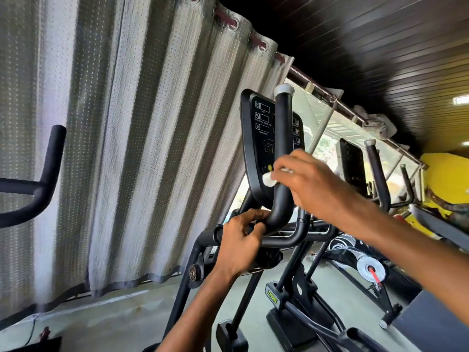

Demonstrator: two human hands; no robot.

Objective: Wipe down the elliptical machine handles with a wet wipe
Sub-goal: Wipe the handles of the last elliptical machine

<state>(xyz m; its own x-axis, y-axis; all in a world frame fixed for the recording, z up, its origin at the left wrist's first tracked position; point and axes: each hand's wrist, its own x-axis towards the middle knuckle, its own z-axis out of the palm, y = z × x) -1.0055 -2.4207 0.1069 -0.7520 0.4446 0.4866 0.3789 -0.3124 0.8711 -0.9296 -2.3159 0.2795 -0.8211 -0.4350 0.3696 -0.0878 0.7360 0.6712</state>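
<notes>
While left fingers (pixel 250 226) curl round the handle (pixel 283 123), right fingers (pixel 281 171) pinch a wipe (pixel 269 179) against it.

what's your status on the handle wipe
Right hand holds wet wipe against the upright handle, midway up. Left hand grips the handle's lower bend. Console close behind, nothing blocking.
</notes>
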